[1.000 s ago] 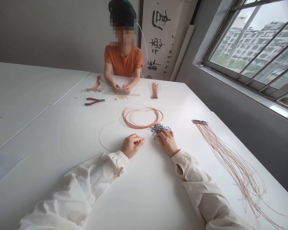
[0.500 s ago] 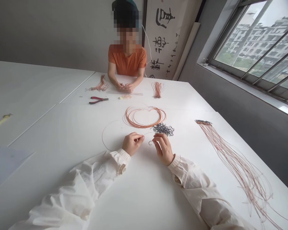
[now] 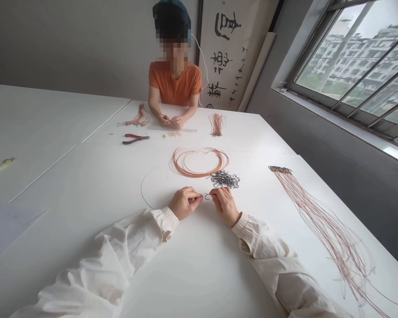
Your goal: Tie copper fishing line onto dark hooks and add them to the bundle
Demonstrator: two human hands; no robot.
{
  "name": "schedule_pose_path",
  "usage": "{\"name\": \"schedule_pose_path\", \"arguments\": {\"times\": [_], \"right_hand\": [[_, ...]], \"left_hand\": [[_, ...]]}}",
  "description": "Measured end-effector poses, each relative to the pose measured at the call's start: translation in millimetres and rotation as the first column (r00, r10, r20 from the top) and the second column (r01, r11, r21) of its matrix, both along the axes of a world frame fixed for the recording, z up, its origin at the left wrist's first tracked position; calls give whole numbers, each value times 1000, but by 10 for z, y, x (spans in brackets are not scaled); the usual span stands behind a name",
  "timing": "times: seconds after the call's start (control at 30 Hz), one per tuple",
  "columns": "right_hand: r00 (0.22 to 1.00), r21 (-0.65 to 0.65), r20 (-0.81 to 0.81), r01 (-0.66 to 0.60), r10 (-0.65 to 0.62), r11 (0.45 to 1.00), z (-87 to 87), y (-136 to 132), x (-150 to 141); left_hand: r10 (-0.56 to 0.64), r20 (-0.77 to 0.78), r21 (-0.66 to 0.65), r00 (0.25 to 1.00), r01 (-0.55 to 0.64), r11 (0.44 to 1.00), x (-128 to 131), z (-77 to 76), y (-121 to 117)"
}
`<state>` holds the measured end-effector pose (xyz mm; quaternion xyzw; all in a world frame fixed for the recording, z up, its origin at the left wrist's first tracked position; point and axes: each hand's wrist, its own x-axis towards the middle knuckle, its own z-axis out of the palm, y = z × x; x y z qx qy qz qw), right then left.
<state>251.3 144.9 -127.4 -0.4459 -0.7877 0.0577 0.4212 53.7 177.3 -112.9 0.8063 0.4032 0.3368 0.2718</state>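
Between my hands a small dark fish hook point(image 3: 207, 197) sticks out from the pinched fingertips of my right hand point(image 3: 226, 204). My left hand point(image 3: 186, 202) is closed in a pinch on a thin fishing line, its fingertips right beside the hook's bend; whether they touch it I cannot tell. The line point(image 3: 142, 187) curves out on the table left of that hand. Just beyond my right hand lies a pile of dark fish hooks point(image 3: 224, 179), against a coil of orange line point(image 3: 182, 170).
Hooks tied to long lines point(image 3: 305, 201) stretch along the table's right side. Across from me a person in an orange shirt point(image 3: 175, 81) works with both hands. Near them are red-handled pliers point(image 3: 135, 138), a ruler point(image 3: 185, 130) and bundles of line point(image 3: 216, 124).
My left hand has moved slightly right and down, its fingertips coming up to the hook. The stretch of line seen between my hands no longer shows. My right fingers have drawn closer together.
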Motion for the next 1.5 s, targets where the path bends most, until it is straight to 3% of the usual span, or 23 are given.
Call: {"name": "schedule_pose_path", "arguments": {"times": [0.2,0.33,0.47,0.63,0.87,1.17,1.5], "right_hand": [[994,-27,-34,-108,107,994,5,-36,-25],[985,-50,-68,-161,157,986,9,-49,-39],[975,-89,-148,-181,166,979,13,-62,-40],[941,-178,-330,-142,77,974,38,-62,1],[875,-294,-482,-200,36,935,-1,19,31],[765,-386,-644,-339,13,858,-54,75,27],[722,-425,-690,-358,-42,832,-55,61,28]], "left_hand": [[-29,0,-88,1000,29,996,-67,268,84],[-161,5,-207,987,158,965,-45,352,70],[-233,58,-301,971,239,923,5,295,29],[-106,120,-353,987,142,925,27,207,18],[6,183,-417,983,73,906,44,131,8],[-46,171,-451,984,120,884,63,103,-5],[-75,164,-494,984,147,857,45,95,5]]}}
